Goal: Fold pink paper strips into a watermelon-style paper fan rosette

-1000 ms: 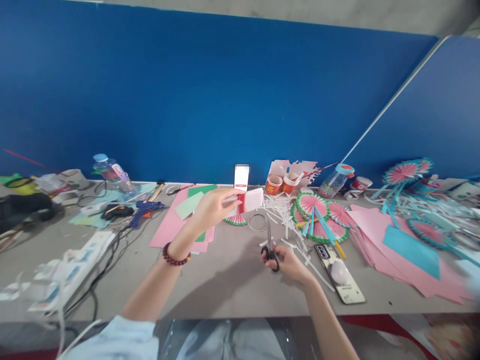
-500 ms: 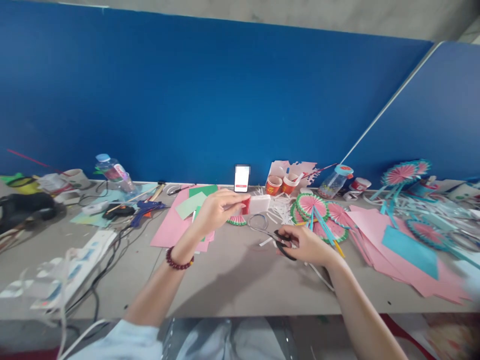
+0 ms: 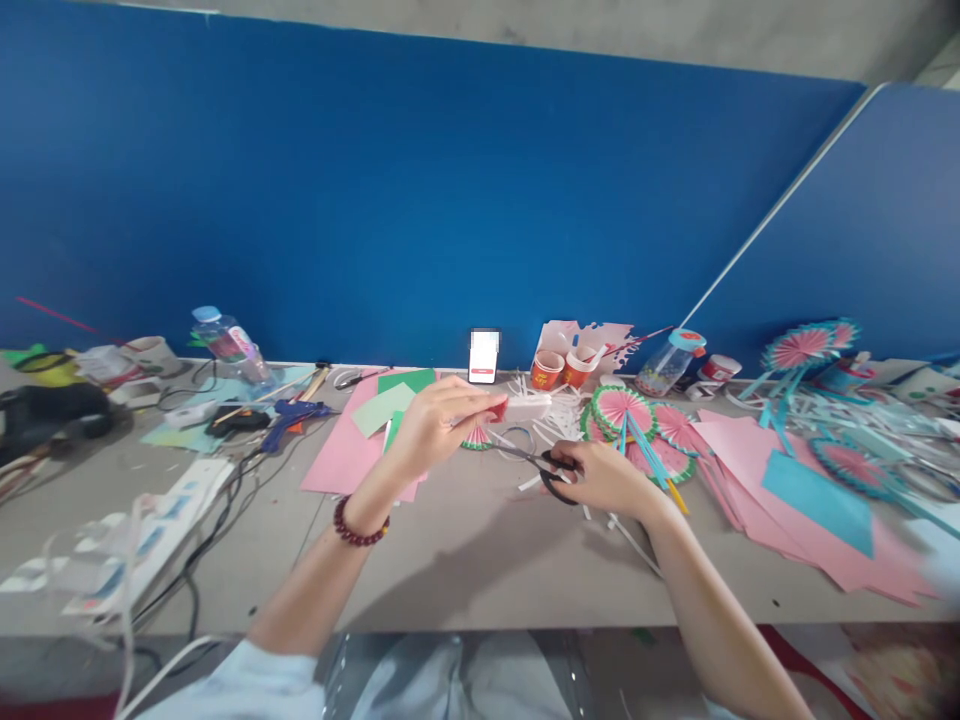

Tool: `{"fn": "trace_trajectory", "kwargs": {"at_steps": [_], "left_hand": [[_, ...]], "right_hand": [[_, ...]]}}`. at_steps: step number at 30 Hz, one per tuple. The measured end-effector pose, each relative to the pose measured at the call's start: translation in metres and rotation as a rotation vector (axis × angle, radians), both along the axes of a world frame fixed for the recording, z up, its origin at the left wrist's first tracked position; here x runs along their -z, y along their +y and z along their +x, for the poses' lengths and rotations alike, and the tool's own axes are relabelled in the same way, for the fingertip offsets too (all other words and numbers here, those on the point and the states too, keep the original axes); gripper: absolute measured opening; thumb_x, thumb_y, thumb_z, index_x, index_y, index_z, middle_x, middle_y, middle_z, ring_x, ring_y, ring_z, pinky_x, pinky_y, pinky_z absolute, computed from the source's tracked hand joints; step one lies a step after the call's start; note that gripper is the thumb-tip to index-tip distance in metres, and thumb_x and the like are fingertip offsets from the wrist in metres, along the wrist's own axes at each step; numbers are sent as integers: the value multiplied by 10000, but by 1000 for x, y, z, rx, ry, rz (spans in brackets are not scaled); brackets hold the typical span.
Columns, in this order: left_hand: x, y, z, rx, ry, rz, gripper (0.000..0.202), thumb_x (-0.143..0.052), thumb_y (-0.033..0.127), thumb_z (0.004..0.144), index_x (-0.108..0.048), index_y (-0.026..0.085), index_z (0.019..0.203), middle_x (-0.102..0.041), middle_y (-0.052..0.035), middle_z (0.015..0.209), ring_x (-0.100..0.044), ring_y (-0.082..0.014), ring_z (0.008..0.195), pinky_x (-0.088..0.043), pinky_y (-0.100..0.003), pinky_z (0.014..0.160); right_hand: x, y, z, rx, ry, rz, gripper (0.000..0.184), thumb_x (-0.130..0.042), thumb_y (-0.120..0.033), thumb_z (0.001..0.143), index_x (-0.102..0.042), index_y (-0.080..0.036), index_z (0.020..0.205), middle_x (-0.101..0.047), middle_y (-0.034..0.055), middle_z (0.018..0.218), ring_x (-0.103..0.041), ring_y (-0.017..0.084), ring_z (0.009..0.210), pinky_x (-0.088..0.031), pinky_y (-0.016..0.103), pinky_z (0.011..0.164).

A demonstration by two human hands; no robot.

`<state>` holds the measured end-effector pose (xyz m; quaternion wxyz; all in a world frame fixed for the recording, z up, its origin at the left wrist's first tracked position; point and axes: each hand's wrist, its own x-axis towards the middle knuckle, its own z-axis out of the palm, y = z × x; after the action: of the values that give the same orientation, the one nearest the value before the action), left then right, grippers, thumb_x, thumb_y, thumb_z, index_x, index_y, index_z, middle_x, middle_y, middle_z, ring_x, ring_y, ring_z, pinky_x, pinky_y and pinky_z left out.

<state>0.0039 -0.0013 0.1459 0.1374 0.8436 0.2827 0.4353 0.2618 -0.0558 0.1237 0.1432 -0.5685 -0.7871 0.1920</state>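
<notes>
My left hand [image 3: 442, 420], with a beaded bracelet at the wrist, pinches a small red-and-white piece [image 3: 529, 406] above the table. Its red end is at my fingertips and its white part points right; I cannot tell what it is made of. In my right hand [image 3: 604, 475] are scissors [image 3: 559, 480] with black handles, their blades pointing left below the piece. Behind the blades a pink-and-green pleated paper fan [image 3: 475, 438] is partly covered by my left hand. Pinwheel-like pleated paper rosettes [image 3: 624, 412] lie just beyond my right hand.
A lit phone [image 3: 484, 358] leans on the blue partition. Red paper cups [image 3: 547, 370] and shredded white paper stand to its right. Pink sheets [image 3: 795, 505] lie right; more pink and green paper [image 3: 341, 445], a blue glue gun [image 3: 292, 422] and a power strip [image 3: 161, 540] lie left.
The scissors have moved left, bringing their blades under my left hand. The red-and-white piece has shifted slightly right and tipped flatter.
</notes>
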Motion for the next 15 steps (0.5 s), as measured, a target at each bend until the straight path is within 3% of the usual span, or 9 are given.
{"fn": "trace_trajectory", "kwargs": {"at_steps": [8,15], "left_hand": [[3,-2,2,24,-33,57,259,-571,230,867,-648,309,1101,-731,3,927,-611,-155,828,-504,-324,761],[5,0,1,54,0,77,268,-565,212,873,-647,267,1123,-732,-19,926,-602,-154,830,-509,-319,754]], "right_hand": [[-7,12,-5,-106,74,-33,141,-585,-331,733,-595,-198,687,-568,-31,603,-451,98,544,-286,227,507],[-8,16,-6,-141,-4,-11,195,-592,-365,736,-557,-191,656,-535,-31,578,-420,95,531,-276,222,496]]}}
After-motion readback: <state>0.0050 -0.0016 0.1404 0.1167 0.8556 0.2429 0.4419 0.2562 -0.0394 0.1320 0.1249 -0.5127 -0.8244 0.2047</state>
